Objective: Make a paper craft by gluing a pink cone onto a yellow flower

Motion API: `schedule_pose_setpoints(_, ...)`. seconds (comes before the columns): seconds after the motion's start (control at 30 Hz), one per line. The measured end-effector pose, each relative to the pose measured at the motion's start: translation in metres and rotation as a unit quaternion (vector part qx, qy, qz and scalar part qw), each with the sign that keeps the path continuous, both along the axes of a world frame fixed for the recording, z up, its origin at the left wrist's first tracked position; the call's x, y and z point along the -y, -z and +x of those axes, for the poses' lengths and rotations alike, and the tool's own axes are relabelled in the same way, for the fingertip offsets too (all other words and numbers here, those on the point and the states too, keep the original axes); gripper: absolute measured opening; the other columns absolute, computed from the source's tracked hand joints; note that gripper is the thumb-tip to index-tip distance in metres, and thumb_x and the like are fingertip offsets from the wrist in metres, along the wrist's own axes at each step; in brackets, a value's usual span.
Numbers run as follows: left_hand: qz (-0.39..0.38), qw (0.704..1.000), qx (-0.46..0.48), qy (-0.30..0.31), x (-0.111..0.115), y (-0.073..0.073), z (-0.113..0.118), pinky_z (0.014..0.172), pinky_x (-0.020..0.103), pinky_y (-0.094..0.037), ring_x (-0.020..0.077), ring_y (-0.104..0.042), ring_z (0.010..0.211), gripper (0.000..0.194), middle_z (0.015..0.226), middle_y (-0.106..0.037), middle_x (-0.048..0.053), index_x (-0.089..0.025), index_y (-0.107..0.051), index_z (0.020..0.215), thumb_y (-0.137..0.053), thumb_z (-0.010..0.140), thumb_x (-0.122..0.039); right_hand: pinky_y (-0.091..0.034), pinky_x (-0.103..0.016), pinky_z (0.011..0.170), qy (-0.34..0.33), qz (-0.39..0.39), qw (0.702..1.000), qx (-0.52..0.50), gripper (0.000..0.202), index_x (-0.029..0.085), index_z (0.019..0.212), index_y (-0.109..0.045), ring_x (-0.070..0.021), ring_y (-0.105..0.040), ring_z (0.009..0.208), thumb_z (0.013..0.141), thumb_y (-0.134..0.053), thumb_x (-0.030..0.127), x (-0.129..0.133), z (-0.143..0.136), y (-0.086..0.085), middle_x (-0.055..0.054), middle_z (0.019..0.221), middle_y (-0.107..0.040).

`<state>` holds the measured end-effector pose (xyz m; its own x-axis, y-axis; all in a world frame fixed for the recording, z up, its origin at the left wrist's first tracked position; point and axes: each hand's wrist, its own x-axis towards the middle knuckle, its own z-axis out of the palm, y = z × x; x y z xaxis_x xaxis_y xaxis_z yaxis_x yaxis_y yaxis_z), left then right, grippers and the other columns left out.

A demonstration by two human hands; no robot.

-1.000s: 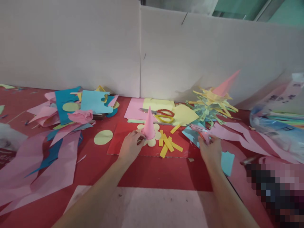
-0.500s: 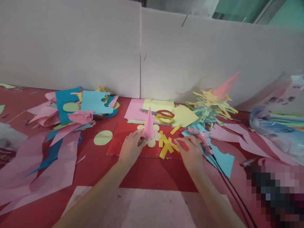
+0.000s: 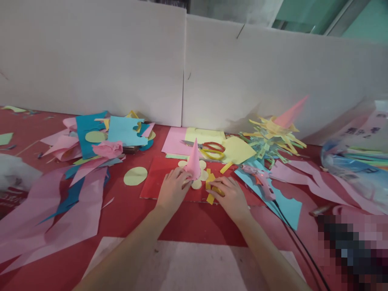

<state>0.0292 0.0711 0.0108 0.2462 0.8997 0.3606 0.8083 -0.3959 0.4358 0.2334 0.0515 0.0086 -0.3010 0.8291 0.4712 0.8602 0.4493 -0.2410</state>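
A pink paper cone stands upright on a flower-shaped ring of pale yellow paper petals, on a red board. My left hand is closed at the lower left edge of the cone, its fingertips against the base. To the right of the petals lie several short yellow paper strips. My right hand bends over these strips with its fingers closed on them; the fingers partly cover the strips.
Behind the board lie scissors on paper sheets. A pink glue gun with a black cord rests on blue paper at the right, near a fringed paper piece with a pink cone. A pale yellow disc and paper scraps lie left.
My right hand has moved left, from beside the yellow strips to over them, and its fingers have closed. My left hand stays at the cone's base. The view has shifted slightly.
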Motion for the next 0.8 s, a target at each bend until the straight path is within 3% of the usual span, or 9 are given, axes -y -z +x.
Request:
schedule_pose_setpoints(0.23, -0.018, 1.000, 0.005, 0.011, -0.001, 0.004, 0.001, 0.079, 0.034, -0.040, 0.0189, -0.051, 0.096, 0.014, 0.100, -0.054, 0.004, -0.023, -0.058, 0.093, -0.054, 0.080, -0.024, -0.043, -0.034, 0.075, 0.002, 0.011, 1.000, -0.028, 0.024, 0.023, 0.088, -0.068, -0.0166, -0.056, 0.079, 0.088, -0.045, 0.031, -0.001, -0.001, 0.004, -0.004, 0.084, -0.063)
schedule_pose_setpoints(0.47, -0.019, 0.999, 0.019, 0.025, 0.000, 0.004, 0.000, 0.087, 0.036, -0.038, 0.0187, -0.052, 0.097, 0.018, 0.103, -0.056, 0.002, -0.025, -0.056, 0.098, -0.053, 0.080, -0.022, -0.049, -0.031, 0.074, 0.063, 0.041, 0.977, -0.201, 0.021, 0.021, 0.088, -0.064, -0.0164, -0.061, 0.079, 0.086, -0.046, 0.031, 0.004, 0.002, -0.009, -0.005, 0.088, -0.065)
schedule_pose_setpoints(0.63, -0.010, 0.999, 0.021, 0.032, -0.001, 0.004, 0.000, 0.092, 0.036, -0.036, 0.0171, -0.052, 0.097, 0.021, 0.104, -0.058, 0.002, -0.025, -0.056, 0.100, -0.050, 0.082, -0.017, -0.051, -0.032, 0.066, 0.136, -0.071, 0.928, -0.341, 0.028, 0.019, 0.094, -0.061, -0.0171, -0.063, 0.064, 0.082, -0.049, 0.041, 0.005, 0.002, -0.006, -0.004, 0.074, -0.067)
schedule_pose_setpoints(0.8, -0.018, 0.999, 0.017, 0.023, -0.003, 0.005, -0.001, 0.099, 0.038, -0.032, 0.0165, -0.051, 0.100, 0.027, 0.104, -0.059, 0.002, -0.024, -0.056, 0.101, -0.041, 0.084, -0.010, -0.053, -0.034, 0.066, 0.147, -0.128, 0.856, -0.479, 0.031, 0.017, 0.089, -0.060, -0.0183, -0.063, 0.065, 0.077, -0.054, 0.045, -0.002, 0.005, 0.001, -0.004, 0.070, -0.065)
